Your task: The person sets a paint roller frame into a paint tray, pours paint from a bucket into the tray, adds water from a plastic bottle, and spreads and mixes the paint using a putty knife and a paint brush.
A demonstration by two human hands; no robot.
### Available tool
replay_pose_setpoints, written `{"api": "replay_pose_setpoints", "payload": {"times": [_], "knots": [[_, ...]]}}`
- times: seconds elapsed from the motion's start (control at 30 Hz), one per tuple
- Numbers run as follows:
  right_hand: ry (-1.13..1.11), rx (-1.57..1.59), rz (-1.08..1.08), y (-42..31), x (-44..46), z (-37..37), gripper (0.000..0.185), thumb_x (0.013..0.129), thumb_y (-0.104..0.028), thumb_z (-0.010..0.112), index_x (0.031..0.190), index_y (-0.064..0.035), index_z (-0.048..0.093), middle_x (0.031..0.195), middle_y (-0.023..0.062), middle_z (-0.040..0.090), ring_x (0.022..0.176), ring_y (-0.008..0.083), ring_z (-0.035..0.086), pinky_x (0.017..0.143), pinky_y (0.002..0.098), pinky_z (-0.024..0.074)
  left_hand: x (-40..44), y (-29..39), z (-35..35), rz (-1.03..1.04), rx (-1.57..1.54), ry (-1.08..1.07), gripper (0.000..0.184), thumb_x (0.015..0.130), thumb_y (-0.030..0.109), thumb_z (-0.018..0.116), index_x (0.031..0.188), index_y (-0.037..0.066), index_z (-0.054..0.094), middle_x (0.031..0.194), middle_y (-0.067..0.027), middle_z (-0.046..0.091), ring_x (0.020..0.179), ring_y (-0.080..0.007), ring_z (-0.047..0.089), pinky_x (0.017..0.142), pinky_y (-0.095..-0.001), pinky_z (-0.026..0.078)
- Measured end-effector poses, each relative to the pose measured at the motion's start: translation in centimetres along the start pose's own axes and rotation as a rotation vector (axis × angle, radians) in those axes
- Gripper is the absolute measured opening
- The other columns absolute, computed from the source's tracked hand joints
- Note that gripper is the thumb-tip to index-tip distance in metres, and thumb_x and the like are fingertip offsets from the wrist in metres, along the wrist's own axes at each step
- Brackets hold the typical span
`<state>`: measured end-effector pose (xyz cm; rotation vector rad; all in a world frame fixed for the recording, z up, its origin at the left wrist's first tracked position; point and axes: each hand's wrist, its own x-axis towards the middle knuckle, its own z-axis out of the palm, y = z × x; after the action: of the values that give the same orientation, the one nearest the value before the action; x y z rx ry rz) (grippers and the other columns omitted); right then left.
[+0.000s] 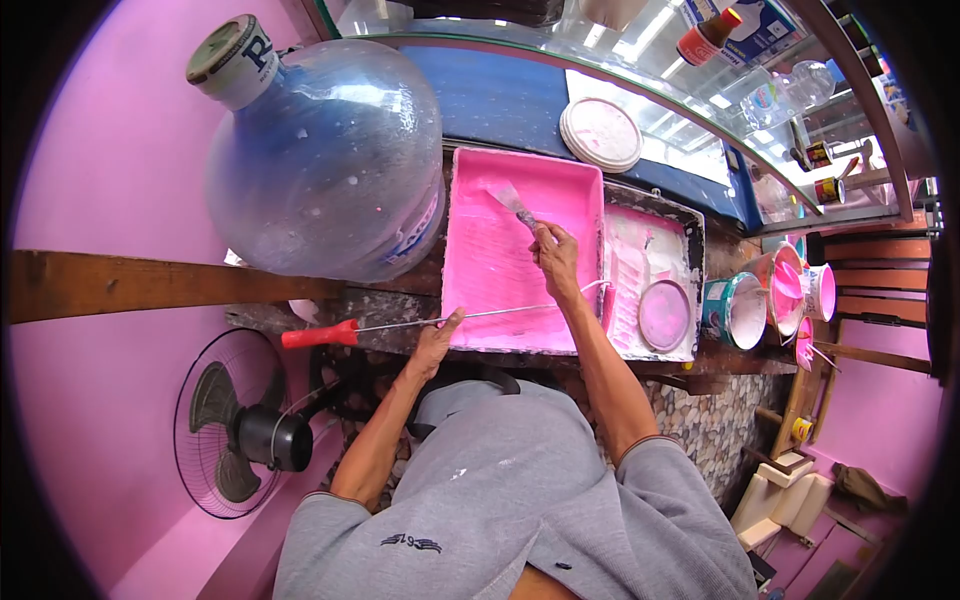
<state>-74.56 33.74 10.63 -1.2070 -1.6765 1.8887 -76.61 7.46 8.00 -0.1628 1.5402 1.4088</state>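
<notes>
My right hand (pixel 557 258) is closed around the handle of a putty knife (pixel 512 200), its blade lying over the pink paint in a paint tray (pixel 597 200). At the tray's near left corner, my left hand (pixel 434 343) grips the rim, with the thumb on top. A paint roller frame (pixel 400 324) lies across the tray's near end and passes by the left thumb. Its red handle (pixel 320 334) sticks out to the left, and its far end reaches a second, paint-smeared tray (pixel 697 250) on the right. A round lid (pixel 664 314) rests in that second tray.
A large water jug (pixel 330 160) stands at the left, with a fan (pixel 240 430) below it. Round white lids (pixel 601 134) lie behind the trays. Paint buckets (pixel 738 310) stand to the right. A glass display case (pixel 640 50) runs along the back.
</notes>
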Motion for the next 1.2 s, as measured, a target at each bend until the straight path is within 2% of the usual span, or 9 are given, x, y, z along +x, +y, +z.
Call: {"api": "replay_pose_setpoints", "payload": {"times": [0.1,0.47,0.57,0.67,0.73,0.8,0.9,1.13,1.2], "knots": [[-0.088,-0.018,0.04,-0.3,-0.1,0.5,0.029,0.089,-0.022,0.059,0.104,0.0024,0.065,0.064,0.0048,0.059,0.053,0.0087,0.052,0.048,0.0222,0.0422,0.1,-0.2,-0.1,-0.043,0.021,-0.005,0.081,0.078,0.058,0.068,0.121,-0.009,0.05,0.118,-0.0128,0.051,0.113,-0.017,0.043,0.103,-0.0363,0.028],[-0.02,0.018,0.008,-0.4,-0.1,2.6,0.028,0.091,-0.023,0.059,0.103,0.0015,0.064,0.063,0.0043,0.058,0.049,0.0069,0.049,0.043,0.0201,0.0377,-0.4,0.4,0.5,0.054,0.015,0.017,0.083,0.08,0.056,0.067,0.126,-0.01,0.048,0.122,-0.0133,0.052,0.113,-0.0156,0.043,0.103,-0.0349,0.029],[-0.034,0.024,0.026,-0.4,-0.2,2.8,0.027,0.091,-0.023,0.059,0.103,0.0013,0.064,0.063,0.0042,0.058,0.05,0.0069,0.049,0.044,0.0203,0.0379,-0.3,0.1,0.3,0.081,0.053,-0.014,0.09,0.078,0.064,0.064,0.128,-0.01,0.046,0.116,-0.0147,0.054,0.11,-0.0172,0.046,0.097,-0.0305,0.035],[-0.034,0.058,0.023,-0.4,-0.4,3.2,0.027,0.091,-0.022,0.059,0.103,0.0013,0.064,0.063,0.0043,0.058,0.05,0.007,0.049,0.045,0.0206,0.0384,-0.1,0.0,0.5,0.099,0.062,0.05,0.082,0.077,0.064,0.064,0.113,-0.009,0.056,0.098,-0.01,0.056,0.095,-0.0151,0.048,0.09,-0.0299,0.039],[0.03,0.063,0.007,-0.1,-0.3,3.3,0.028,0.091,-0.022,0.059,0.104,0.0014,0.064,0.064,0.0043,0.058,0.05,0.0071,0.049,0.045,0.0208,0.0387,0.3,-0.4,0.0,-0.04,0.04,0.033,0.079,0.081,0.056,0.067,0.118,-0.012,0.053,0.115,-0.012,0.054,0.111,-0.0147,0.044,0.102,-0.0343,0.029],[-0.091,0.044,0.021,-0.5,-0.5,3.1,0.028,0.091,-0.022,0.058,0.104,0.0018,0.064,0.063,0.0046,0.058,0.05,0.0072,0.05,0.045,0.021,0.0392,0.1,-0.1,-0.1,-0.056,0.043,0.015,0.079,0.081,0.056,0.067,0.118,-0.012,0.053,0.115,-0.0121,0.053,0.111,-0.0147,0.044,0.101,-0.0341,0.03],[0.03,0.068,-0.004,-0.2,-0.6,3.1,0.029,0.091,-0.023,0.058,0.105,0.0022,0.064,0.064,0.0049,0.058,0.051,0.0076,0.05,0.046,0.0209,0.0394,-0.3,0.5,0.2,-0.054,0.034,-0.003,0.078,0.081,0.056,0.067,0.119,-0.011,0.052,0.116,-0.012,0.053,0.111,-0.0147,0.044,0.1,-0.0337,0.03],[-0.02,0.032,0.013,0.2,-1.1,1.5,0.033,0.09,-0.025,0.056,0.108,0.0014,0.065,0.064,0.0061,0.061,0.053,0.0102,0.054,0.047,0.0238,0.0421,-0.9,1.2,0.5,-0.024,-0.005,-0.027,0.078,0.08,0.054,0.068,0.125,-0.007,0.049,0.121,-0.0102,0.051,0.113,-0.0144,0.043,0.101,-0.0337,0.03],[0.167,-0.088,-0.043,0.6,-1.3,0.9,0.033,0.09,-0.025,0.057,0.109,0.0002,0.065,0.064,0.0057,0.061,0.053,0.0091,0.054,0.047,0.024,0.0412,-0.8,1.2,0.4,-0.027,-0.003,-0.035,0.078,0.081,0.053,0.068,0.127,-0.007,0.048,0.124,-0.0107,0.05,0.116,-0.0149,0.042,0.103,-0.0343,0.029]]}}
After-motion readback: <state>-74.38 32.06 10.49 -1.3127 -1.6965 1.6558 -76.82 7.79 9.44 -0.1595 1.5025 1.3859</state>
